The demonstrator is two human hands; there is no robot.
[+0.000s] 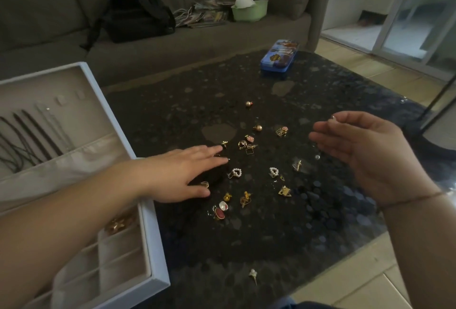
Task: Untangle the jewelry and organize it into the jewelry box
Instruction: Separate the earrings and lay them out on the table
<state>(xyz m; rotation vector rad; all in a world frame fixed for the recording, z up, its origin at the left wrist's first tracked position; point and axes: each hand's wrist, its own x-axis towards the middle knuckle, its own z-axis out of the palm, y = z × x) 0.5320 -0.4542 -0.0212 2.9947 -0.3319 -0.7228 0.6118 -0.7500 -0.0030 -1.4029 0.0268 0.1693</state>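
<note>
An open white jewelry box stands at the left, with dark necklaces laid in its lid and a gold piece in a front compartment. Several earrings lie scattered on the dark table, among them two pearl hearts, a gold ball and a red oval piece. My left hand reaches over the table, fingers straight, tips beside a small gold earring. My right hand is raised at the right and pinches a tiny pearl stud at its fingertips.
A blue tin sits at the table's far side. One pearl stud lies alone near the front edge. Behind the table is a grey sofa with a black backpack, magazines and a green bowl.
</note>
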